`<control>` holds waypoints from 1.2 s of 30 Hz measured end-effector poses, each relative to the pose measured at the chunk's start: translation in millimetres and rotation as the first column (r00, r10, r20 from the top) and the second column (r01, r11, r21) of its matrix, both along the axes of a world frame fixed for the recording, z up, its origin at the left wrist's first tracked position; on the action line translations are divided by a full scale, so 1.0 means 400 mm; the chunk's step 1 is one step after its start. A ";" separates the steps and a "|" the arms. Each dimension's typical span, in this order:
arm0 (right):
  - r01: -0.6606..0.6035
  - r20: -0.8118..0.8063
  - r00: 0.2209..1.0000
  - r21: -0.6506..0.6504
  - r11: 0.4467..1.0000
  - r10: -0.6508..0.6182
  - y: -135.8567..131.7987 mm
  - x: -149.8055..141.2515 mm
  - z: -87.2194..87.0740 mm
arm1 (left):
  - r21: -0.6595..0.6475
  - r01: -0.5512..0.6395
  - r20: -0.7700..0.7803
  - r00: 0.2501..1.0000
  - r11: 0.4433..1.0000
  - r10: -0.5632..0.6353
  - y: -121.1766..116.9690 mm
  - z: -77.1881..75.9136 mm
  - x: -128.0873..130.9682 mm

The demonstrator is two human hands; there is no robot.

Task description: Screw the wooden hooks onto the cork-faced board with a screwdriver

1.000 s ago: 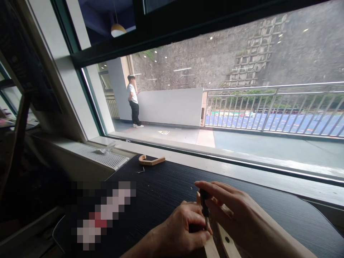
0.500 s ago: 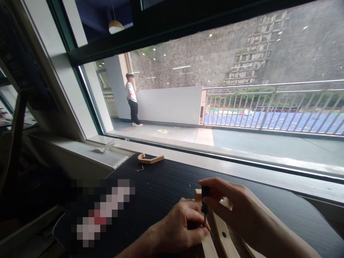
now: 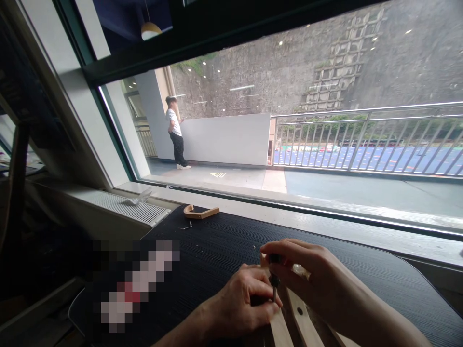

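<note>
Gripped the black-handled screwdriver [image 3: 274,279] from above with the right hand [image 3: 307,265]: reached over the top of the handle with the forefinger, pressed in from the side with the thumb, and held it close to upright, shaft down! Slanted the right forearm in from the lower right, with the wrist raised above the wood and the back of the hand uppermost. Set the left hand [image 3: 246,303] lower, right beside the shaft, with its forearm angled up from the bottom edge. Curled those left fingers inward, laid the thumb over the end of a pale wooden slat [image 3: 282,332], and all but met thumb with forefinger at the screwdriver's tip. Could not tell the exact hold there, on slat or on shaft, with the tip hidden. Spotted a second slat [image 3: 309,325] just to the right, pierced by a dark hole and running close under the right hand. Caught sight, at the far edge of the black bench [image 3: 224,246], of a curved wooden piece [image 3: 202,213] with small screws [image 3: 187,226] near it, well apart from both hands.
</note>
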State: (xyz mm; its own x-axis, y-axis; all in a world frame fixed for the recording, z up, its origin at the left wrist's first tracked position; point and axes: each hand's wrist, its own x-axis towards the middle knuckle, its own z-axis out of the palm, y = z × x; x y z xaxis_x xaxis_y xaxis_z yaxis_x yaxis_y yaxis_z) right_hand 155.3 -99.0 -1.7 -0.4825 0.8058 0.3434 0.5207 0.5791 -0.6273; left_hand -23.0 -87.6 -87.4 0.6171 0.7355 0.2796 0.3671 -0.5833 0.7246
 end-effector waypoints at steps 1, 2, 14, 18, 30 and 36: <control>0.010 0.002 1.000 0.017 1.000 -0.010 0.004 -0.001 -0.003 | -0.001 -0.001 -0.004 1.000 1.000 0.001 0.000 -0.001 -0.001; 0.020 0.006 1.000 0.033 0.999 -0.020 0.008 -0.003 -0.005 | -0.001 0.000 -0.006 1.000 1.000 0.000 0.000 -0.001 -0.001; -0.029 -0.008 1.000 0.012 1.000 0.029 -0.001 0.013 0.001 | 0.019 0.004 -0.026 1.000 1.000 -0.003 0.000 -0.005 0.002; -0.030 -0.027 0.999 0.007 1.000 0.031 0.007 0.014 -0.003 | 0.005 -0.003 -0.021 1.000 1.000 0.003 0.000 -0.003 0.000; 0.033 -0.005 0.999 0.019 0.999 -0.033 -0.011 -0.002 0.001 | 0.034 0.014 0.014 1.000 0.999 -0.014 -0.002 -0.003 0.002; -0.046 -0.010 0.999 -0.030 0.998 0.046 -0.008 -0.001 0.006 | 0.039 0.019 0.003 1.000 0.999 -0.019 -0.001 0.003 0.002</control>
State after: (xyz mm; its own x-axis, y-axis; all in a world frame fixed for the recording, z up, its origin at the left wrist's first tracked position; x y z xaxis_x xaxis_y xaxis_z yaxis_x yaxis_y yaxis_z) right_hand 154.9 -102.4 0.9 -0.5163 0.7928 0.3240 0.4880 0.5832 -0.6494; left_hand -22.2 -87.9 -86.2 0.6301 0.7121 0.3096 0.3532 -0.6179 0.7024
